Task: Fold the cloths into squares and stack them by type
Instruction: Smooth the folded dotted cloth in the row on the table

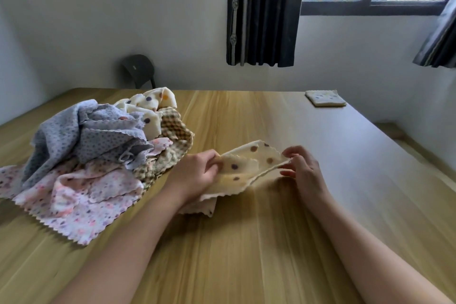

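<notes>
A cream cloth with brown and purple dots (249, 165) hangs stretched between my hands just above the wooden table (246, 242). My left hand (197, 175) grips its left end and my right hand (302, 168) pinches its right corner; a lower part droops onto the table. A loose heap of cloths lies at the left: a grey dotted one (81, 136), a pink flowered one (81, 195), a brown checked one (172, 148) and another cream dotted one (150, 106). One folded cream square (325, 98) lies at the far right corner.
A dark chair (139, 70) stands behind the table's far edge by the wall. Dark curtains (264, 12) hang beside a window at the back. The table's right edge drops to the floor (419, 153).
</notes>
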Motion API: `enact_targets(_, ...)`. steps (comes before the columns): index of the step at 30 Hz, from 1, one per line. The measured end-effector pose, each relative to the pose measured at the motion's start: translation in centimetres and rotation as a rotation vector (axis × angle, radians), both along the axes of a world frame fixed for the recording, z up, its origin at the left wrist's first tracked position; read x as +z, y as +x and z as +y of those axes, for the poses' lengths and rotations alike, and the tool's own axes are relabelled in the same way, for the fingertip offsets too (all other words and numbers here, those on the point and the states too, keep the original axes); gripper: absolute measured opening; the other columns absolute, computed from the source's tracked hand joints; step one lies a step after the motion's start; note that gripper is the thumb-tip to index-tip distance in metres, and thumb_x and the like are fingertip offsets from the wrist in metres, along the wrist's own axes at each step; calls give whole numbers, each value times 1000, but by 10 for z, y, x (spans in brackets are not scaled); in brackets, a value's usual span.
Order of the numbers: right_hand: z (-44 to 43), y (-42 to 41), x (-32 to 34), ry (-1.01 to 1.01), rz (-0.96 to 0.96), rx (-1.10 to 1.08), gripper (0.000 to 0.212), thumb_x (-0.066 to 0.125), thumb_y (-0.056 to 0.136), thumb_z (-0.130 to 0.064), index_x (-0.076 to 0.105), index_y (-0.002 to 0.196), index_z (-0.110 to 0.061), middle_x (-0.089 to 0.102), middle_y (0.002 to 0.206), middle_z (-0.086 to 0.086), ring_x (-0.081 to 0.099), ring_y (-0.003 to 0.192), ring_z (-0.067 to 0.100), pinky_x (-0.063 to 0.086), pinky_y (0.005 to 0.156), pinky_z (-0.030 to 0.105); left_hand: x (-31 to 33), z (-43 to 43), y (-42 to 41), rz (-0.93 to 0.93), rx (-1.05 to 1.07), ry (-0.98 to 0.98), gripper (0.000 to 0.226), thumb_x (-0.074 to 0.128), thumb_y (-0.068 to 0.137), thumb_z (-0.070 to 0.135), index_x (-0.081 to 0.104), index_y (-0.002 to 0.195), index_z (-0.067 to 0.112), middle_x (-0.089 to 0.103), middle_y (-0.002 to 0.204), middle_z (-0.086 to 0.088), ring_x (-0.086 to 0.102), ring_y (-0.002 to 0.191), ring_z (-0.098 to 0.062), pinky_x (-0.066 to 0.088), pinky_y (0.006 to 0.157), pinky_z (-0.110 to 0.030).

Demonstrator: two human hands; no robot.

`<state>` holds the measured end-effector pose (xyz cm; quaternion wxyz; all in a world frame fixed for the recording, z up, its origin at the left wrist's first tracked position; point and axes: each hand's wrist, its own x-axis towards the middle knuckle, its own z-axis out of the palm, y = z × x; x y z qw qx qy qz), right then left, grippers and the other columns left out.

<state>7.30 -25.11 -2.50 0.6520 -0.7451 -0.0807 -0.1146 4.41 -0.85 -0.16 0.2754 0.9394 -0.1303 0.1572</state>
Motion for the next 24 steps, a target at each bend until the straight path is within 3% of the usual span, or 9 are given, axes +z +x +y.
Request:
enact_targets(4,0,-4,4,-38,-65,39,44,44,75,-58,60,99,-25,66,87,-12,61,81,0,50,68,19,-5,-4,7,170,-150,-356,56,43,84,58,65,86,7,65,77,-14,54,61,-9,42,58,-29)
enact_targets(7,5,-3,2,-262,-36,36,25,59,89,-30,57,114,-26,65,105,-5,61,96,7,52,76,27,-13,-2,7,201,-132,-426,54,44,84,58,70,94,12,71,82,-8,64,70,-17,48,64,-31)
enact_targets(9,6,-3,-1,-308,-14,0,25,58,91,-13,58,112,-26,66,101,-2,62,90,11,51,65,20,-16,2,7,69,-2,-380,36,51,90,48,69,94,17,71,76,-1,66,72,-21,48,62,-30)
enact_targets(11,7,-3,0,-327,6,-61,22,56,92,-12,61,109,-25,64,95,-6,60,83,7,45,56,11,-14,5,8,-83,174,-286,21,54,95,33,66,95,16,67,70,2,64,67,-20,44,54,-26)
enact_targets(16,-6,1,4,-351,88,-274,30,48,92,-5,63,114,-19,63,108,-2,55,92,10,39,63,8,-9,19,9,-229,460,-303,19,53,94,28,55,106,13,57,80,-2,55,74,-24,39,61,-33)
enact_targets(18,-10,-2,6,-439,60,-362,36,49,90,-4,61,120,-19,60,118,1,54,101,14,42,79,17,-7,18,3,-271,433,-227,18,56,91,21,54,107,12,52,85,-1,50,76,-19,35,62,-29)
enact_targets(20,-9,-4,6,-655,-66,-436,36,54,89,-6,60,122,-19,54,126,-1,51,113,19,32,95,25,-4,8,-6,-282,327,-116,12,60,89,15,58,100,12,52,80,4,48,69,-13,31,56,-20)
enact_targets(21,-7,-4,6,-703,-138,-427,35,56,88,-6,61,120,-19,55,125,-1,51,113,19,30,95,25,-4,2,-10,-263,272,-62,7,61,88,15,59,95,14,54,76,6,49,64,-10,29,53,-15)
enact_targets(24,5,-6,4,-724,-213,-167,26,56,88,-4,67,107,-17,64,110,-2,60,98,19,47,86,29,-7,-17,-20,-108,205,90,10,56,91,32,59,89,23,56,71,10,52,61,-8,30,48,-18)
